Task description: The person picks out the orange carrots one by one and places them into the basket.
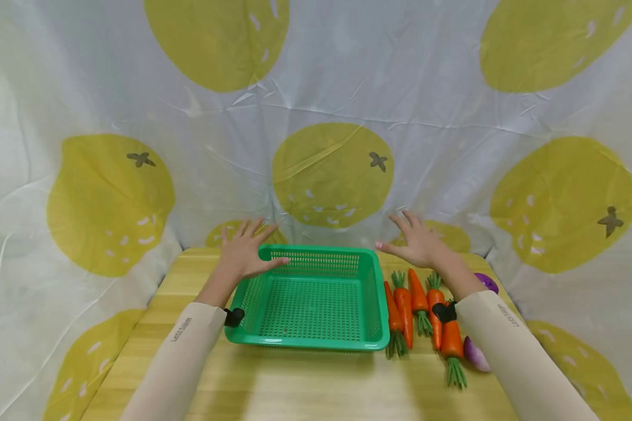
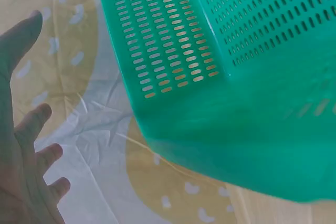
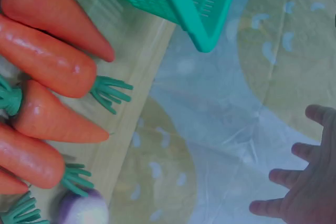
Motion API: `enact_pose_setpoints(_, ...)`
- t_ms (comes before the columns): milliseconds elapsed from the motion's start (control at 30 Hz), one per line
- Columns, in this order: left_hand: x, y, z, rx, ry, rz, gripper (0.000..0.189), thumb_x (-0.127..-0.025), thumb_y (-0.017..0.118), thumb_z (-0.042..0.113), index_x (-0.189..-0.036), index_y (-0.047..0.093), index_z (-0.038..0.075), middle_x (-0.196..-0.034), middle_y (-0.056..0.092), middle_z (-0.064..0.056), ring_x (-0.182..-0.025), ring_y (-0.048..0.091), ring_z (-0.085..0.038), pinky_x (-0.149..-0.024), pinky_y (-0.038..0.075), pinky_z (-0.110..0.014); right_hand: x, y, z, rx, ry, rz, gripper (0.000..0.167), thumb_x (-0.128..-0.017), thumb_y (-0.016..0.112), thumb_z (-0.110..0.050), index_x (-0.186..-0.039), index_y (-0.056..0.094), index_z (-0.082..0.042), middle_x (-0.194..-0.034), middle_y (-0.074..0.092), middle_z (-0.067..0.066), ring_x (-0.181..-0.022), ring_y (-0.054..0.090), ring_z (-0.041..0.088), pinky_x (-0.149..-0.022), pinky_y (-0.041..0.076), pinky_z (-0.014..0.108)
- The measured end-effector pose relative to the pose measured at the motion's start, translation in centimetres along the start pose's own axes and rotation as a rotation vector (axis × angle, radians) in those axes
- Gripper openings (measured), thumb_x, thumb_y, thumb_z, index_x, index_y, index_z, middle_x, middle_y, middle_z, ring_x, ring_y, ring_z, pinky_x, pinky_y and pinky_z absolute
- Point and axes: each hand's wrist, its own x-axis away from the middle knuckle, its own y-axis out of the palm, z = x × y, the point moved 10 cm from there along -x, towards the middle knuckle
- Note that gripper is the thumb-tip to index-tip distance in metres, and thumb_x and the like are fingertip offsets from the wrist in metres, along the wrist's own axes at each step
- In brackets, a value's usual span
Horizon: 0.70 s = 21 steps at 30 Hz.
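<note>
A green plastic basket with slotted walls stands on the wooden table. My left hand is spread over its far left corner, with nothing in it. In the left wrist view the fingers of that hand stand apart from the basket wall. My right hand is raised past the far right corner, fingers spread and holding nothing. Below the right forearm lie several orange carrots with green tops, side by side along the basket's right. In the right wrist view the right hand is well away from the carrots.
A purple-and-white vegetable lies by the carrots near the right sleeve. Another purple one is partly hidden behind the right forearm. A lemon-print cloth hangs around the back and sides of the table.
</note>
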Motion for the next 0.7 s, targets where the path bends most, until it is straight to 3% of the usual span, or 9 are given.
enact_pose_setpoints(200, 1.8, -0.3, -1.1, 0.047, -0.002, 0.044, 0.094, -0.085, 0.054, 0.084, -0.163, 0.029, 0.038, -0.17, 0.025, -0.01, -0.157, 0.018, -0.043, -0.117, 0.003, -0.08, 1.8, 0.5, 0.4, -0.061, -0.045, 0.018, 0.092, -0.098, 0.052, -0.069, -0.165, 0.023, -0.013, -0.171, 0.008, 0.026, -0.15, 0.022, 0.056, -0.113, 0.026, 0.078)
enact_pose_setpoints(367, 3.4, -0.2, -1.4, 0.108, 0.008, 0.076, 0.091, -0.088, 0.059, 0.077, -0.162, 0.035, 0.031, -0.165, 0.035, -0.015, -0.152, 0.028, -0.047, -0.119, 0.008, -0.077, 3.9, 0.8, 1.6, -0.088, -0.041, 0.03, 0.091, -0.098, 0.052, -0.068, -0.164, 0.026, -0.01, -0.169, 0.013, 0.028, -0.149, 0.024, 0.057, -0.112, 0.026, 0.078)
enact_pose_setpoints(500, 4.9, 0.5, -2.1, 0.152, 0.003, 0.085, 0.088, -0.09, 0.06, 0.073, -0.161, 0.037, 0.027, -0.162, 0.038, -0.02, -0.147, 0.035, -0.051, -0.115, 0.023, -0.077, 5.7, 1.6, 2.7, -0.094, -0.03, 0.038, 0.09, -0.099, 0.052, -0.067, -0.164, 0.026, -0.011, -0.169, 0.017, 0.027, -0.148, 0.027, 0.057, -0.111, 0.028, 0.078)
enact_pose_setpoints(700, 7.4, 1.8, -4.1, 0.231, -0.056, 0.082, 0.084, -0.092, 0.06, 0.071, -0.16, 0.041, 0.024, -0.157, 0.04, -0.021, -0.139, 0.041, -0.051, -0.094, 0.047, -0.071, 7.3, 2.8, 3.7, -0.134, -0.014, 0.061, 0.089, -0.098, 0.053, -0.067, -0.164, 0.025, -0.014, -0.168, 0.02, 0.022, -0.144, 0.035, 0.055, -0.106, 0.035, 0.078)
